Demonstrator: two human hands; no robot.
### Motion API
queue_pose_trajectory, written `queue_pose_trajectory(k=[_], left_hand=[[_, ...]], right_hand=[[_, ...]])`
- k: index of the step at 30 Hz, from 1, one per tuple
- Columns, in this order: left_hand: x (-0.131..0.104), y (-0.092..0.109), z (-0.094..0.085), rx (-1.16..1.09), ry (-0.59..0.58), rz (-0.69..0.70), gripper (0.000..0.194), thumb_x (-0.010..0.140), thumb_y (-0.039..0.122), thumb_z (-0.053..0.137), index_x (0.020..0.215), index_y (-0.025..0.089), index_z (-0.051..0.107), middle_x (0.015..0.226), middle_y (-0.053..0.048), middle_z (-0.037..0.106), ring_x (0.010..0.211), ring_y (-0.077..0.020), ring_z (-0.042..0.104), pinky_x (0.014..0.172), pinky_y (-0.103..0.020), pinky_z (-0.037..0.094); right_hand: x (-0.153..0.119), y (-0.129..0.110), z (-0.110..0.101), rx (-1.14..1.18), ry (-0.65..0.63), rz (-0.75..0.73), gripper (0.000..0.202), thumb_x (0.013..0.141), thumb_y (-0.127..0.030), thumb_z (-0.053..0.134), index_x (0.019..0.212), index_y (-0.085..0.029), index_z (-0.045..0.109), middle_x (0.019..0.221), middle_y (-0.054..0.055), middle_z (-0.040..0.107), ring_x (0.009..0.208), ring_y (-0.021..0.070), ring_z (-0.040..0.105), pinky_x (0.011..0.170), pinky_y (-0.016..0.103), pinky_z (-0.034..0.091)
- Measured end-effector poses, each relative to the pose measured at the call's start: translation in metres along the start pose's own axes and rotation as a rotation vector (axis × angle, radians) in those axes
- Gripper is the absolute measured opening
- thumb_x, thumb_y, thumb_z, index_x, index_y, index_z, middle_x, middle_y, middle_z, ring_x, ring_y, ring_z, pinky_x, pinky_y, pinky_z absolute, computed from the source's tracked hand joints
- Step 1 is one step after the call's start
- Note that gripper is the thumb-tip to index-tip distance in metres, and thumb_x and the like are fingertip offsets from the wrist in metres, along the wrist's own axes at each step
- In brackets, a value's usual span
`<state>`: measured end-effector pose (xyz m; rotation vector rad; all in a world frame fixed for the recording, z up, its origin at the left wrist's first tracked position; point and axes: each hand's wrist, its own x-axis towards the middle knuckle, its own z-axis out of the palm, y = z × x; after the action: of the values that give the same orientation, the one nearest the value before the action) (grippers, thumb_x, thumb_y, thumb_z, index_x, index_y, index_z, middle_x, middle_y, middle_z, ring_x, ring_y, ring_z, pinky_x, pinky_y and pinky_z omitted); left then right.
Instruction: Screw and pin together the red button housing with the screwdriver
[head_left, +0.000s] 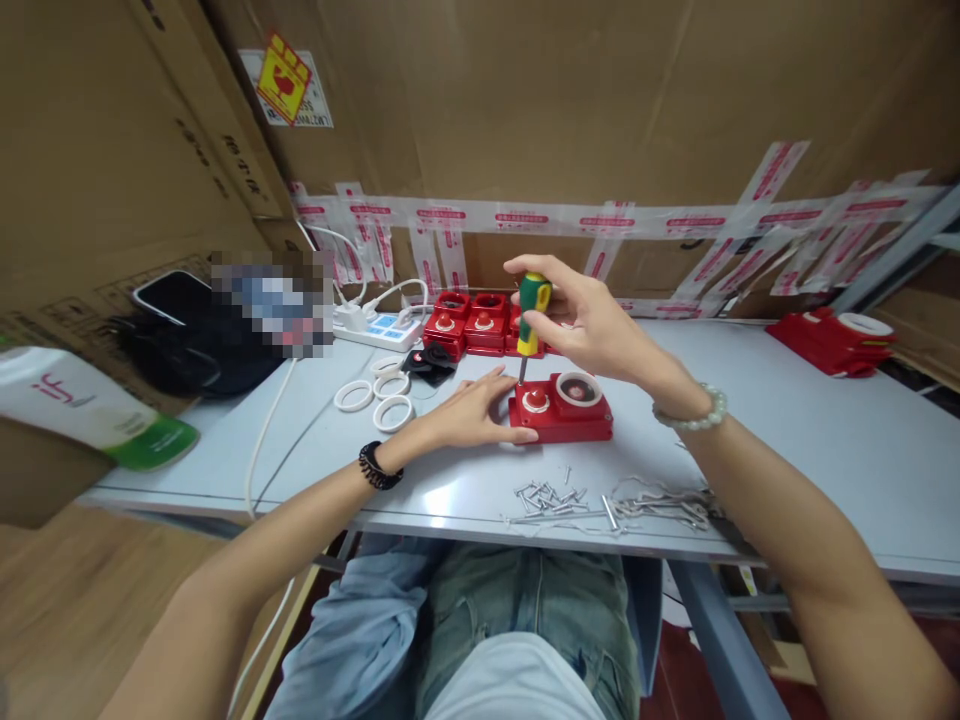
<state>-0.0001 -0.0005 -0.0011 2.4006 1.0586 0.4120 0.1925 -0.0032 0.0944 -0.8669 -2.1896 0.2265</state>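
Observation:
A red alarm box (562, 432) with a small red dome and a white-ringed round opening lies on the table before me. My right hand (581, 310) is closed round the green and yellow handle of a screwdriver (534, 300), held upright. Its tip meets the box's far left corner; any screw there is too small to make out. My left hand (476, 412) steadies the left end of the box, thumb along the near side and fingers near the far corner. Loose screws (551, 497) lie in a pile on the near side of the box.
Several similar red boxes (484, 325) stand behind, beside a white power strip (382, 328). White rings (392, 413) and a small black pouch (431, 364) lie left. Metal parts with strings (660, 508) sit at the front edge. Another red unit (832, 340) is far right; a drink pouch (97, 410) is far left.

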Motion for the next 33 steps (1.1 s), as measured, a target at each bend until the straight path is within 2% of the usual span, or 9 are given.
queue_pose_trajectory(k=[4,8,13,16,20,24,29,31,33], left_hand=[[0.000,0.000,0.000,0.003,-0.001,0.003,0.073,0.074,0.073,0.061,0.125,0.020,0.056,0.137,-0.015,0.056,0.125,-0.0389,0.052,0.103,-0.055,0.040],[0.000,-0.003,0.001,0.017,0.000,-0.024,0.083,0.072,0.075,0.061,0.134,0.020,0.051,0.145,-0.017,0.049,0.139,-0.0417,0.038,0.110,-0.059,0.032],[0.001,-0.003,0.002,0.029,0.006,-0.022,0.086,0.072,0.075,0.061,0.136,0.019,0.048,0.148,-0.018,0.045,0.134,-0.0402,0.044,0.109,-0.058,0.034],[0.001,-0.002,0.001,0.027,0.006,-0.018,0.081,0.072,0.075,0.061,0.131,0.020,0.053,0.144,-0.017,0.049,0.126,-0.0399,0.052,0.106,-0.057,0.038],[0.001,-0.001,0.001,0.017,-0.001,-0.033,0.081,0.071,0.076,0.061,0.131,0.022,0.054,0.148,-0.015,0.047,0.135,-0.0426,0.043,0.109,-0.059,0.034],[0.000,-0.003,0.002,0.008,-0.005,-0.045,0.088,0.071,0.076,0.062,0.138,0.021,0.048,0.150,-0.016,0.044,0.141,-0.0429,0.034,0.112,-0.061,0.030],[0.000,-0.004,0.002,0.024,0.001,-0.035,0.086,0.072,0.075,0.061,0.138,0.022,0.048,0.151,-0.018,0.042,0.140,-0.0417,0.037,0.111,-0.060,0.031],[0.001,-0.003,0.002,0.019,-0.001,-0.016,0.082,0.073,0.074,0.061,0.135,0.022,0.049,0.147,-0.017,0.047,0.137,-0.0418,0.041,0.109,-0.059,0.035],[0.000,-0.002,0.001,0.008,-0.006,0.010,0.077,0.075,0.073,0.061,0.133,0.023,0.051,0.141,-0.015,0.053,0.135,-0.0417,0.043,0.106,-0.059,0.038]], right_hand=[[0.000,-0.005,0.008,-0.149,0.153,0.052,0.029,0.084,-0.032,0.064,0.109,-0.021,0.058,0.081,-0.001,0.063,0.061,0.0125,0.050,0.062,0.029,0.043],[-0.001,-0.005,0.014,-0.415,0.293,0.135,0.025,0.087,-0.042,0.060,0.099,-0.020,0.059,0.071,0.000,0.058,0.063,0.0161,0.050,0.061,0.031,0.038],[-0.002,-0.003,0.000,-0.199,0.043,0.083,0.038,0.092,-0.028,0.048,0.129,-0.022,0.046,0.085,0.002,0.062,0.067,0.0161,0.053,0.069,0.033,0.044],[-0.001,-0.004,-0.007,-0.057,-0.043,0.069,0.037,0.090,-0.025,0.051,0.127,-0.025,0.048,0.085,0.000,0.063,0.064,0.0140,0.053,0.066,0.031,0.045],[0.001,-0.005,0.004,-0.210,0.168,0.121,0.022,0.085,-0.037,0.063,0.101,-0.022,0.057,0.070,-0.002,0.057,0.056,0.0125,0.046,0.060,0.029,0.040],[0.001,-0.004,0.013,-0.438,0.296,0.204,0.024,0.086,-0.044,0.060,0.095,-0.021,0.059,0.059,-0.003,0.050,0.053,0.0144,0.044,0.057,0.030,0.034],[-0.003,-0.004,-0.003,-0.189,0.018,0.113,0.040,0.089,-0.027,0.054,0.128,-0.022,0.046,0.083,0.001,0.062,0.062,0.0149,0.052,0.065,0.031,0.042],[-0.003,-0.005,-0.010,-0.049,-0.100,0.062,0.040,0.089,-0.023,0.053,0.128,-0.024,0.045,0.096,0.003,0.064,0.068,0.0144,0.055,0.067,0.031,0.045],[-0.003,-0.007,-0.010,0.006,-0.089,0.058,0.031,0.088,-0.024,0.056,0.119,-0.024,0.051,0.098,0.003,0.063,0.070,0.0142,0.056,0.065,0.030,0.046]])
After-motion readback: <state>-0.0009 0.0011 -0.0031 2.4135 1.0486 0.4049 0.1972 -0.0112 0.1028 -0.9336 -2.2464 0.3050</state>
